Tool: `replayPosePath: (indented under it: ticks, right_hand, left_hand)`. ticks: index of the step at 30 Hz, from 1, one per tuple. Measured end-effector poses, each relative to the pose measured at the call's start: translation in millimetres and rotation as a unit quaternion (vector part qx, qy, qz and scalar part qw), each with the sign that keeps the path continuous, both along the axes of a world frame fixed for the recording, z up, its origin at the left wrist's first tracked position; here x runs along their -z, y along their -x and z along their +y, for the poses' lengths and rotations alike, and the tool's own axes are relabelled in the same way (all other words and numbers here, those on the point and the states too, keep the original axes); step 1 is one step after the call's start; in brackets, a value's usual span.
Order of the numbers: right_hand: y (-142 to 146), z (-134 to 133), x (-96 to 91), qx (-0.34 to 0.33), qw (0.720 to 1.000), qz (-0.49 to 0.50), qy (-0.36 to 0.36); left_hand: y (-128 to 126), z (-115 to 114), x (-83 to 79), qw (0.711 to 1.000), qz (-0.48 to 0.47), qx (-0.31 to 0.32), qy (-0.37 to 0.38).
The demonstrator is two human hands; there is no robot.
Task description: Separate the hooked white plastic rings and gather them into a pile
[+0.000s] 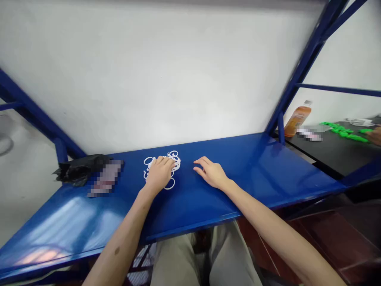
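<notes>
My left hand [160, 171] lies over a small tangled pile of thin white loops [177, 163], its fingers bent down around part of them. The loops look like rings with small hooked ends, and several stick out around the hand. What is under my palm is hidden. To the right, my right hand [210, 171] is at the blue tabletop [190, 210], apart from the pile. Its fingers are loosely curved, the thumb stands away from them, and nothing shows between them.
A crumpled black plastic bag [85, 167] and a blurred-out flat packet [106, 178] lie at the left. Blue metal posts [300, 71] frame the table. On a black table [330, 153] at the right are an orange drink bottle [297, 119], green pieces [345, 131] and another person's hand [374, 136].
</notes>
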State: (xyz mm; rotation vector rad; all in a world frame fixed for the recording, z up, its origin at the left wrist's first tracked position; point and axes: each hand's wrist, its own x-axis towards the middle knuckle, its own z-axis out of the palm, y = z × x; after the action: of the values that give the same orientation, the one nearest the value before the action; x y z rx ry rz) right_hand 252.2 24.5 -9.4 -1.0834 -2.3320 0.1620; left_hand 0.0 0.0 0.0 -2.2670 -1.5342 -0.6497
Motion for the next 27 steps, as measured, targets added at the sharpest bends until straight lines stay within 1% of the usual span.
replayPosePath:
  ticks: [2, 4, 7, 9, 12, 13, 15, 18, 21, 27]
  right_hand:
    - [-6, 7, -0.6, 0.017, 0.998, 0.037, 0.054]
    - [-11, 13, -1.4, 0.025, 0.993, 0.072, 0.093]
    - [-14, 17, -3.1, 0.025, 0.988, 0.083, 0.126]
    - [-14, 17, -4.2, 0.024, 0.988, 0.069, 0.135]
    - [-13, 16, -5.0, 0.015, 0.989, 0.045, 0.138]
    - [-13, 16, -5.1, 0.011, 0.989, 0.039, 0.139]
    - [-13, 16, -5.2, 0.007, 0.989, 0.03, 0.142]
    - [-13, 17, -5.4, 0.011, 0.989, 0.021, 0.144]
    - [-12, 17, -4.7, 0.01, 0.99, 0.02, 0.138]
    - [-13, 18, -0.6, 0.007, 0.994, 0.013, 0.112]
  left_hand:
    - [11, 2, -0.9, 0.999, -0.033, -0.027, 0.0]
    - [19, 3, -1.6, 0.995, -0.079, -0.058, -0.012]
    - [24, 5, -1.2, 0.985, -0.135, -0.098, -0.029]
    - [24, 6, 1.4, 0.984, -0.149, -0.098, -0.015]
    - [19, 9, 9.0, 0.989, -0.111, -0.079, 0.064]
    - [16, 10, 11.9, 0.988, -0.088, -0.086, 0.098]
    - [10, 11, 16.8, 0.978, -0.057, -0.129, 0.155]
    - [3, 11, 19.7, 0.968, -0.034, -0.142, 0.202]
    - [1, 11, 18.3, 0.968, -0.033, -0.144, 0.202]
    - [4, 12, 12.8, 0.98, -0.049, -0.133, 0.137]
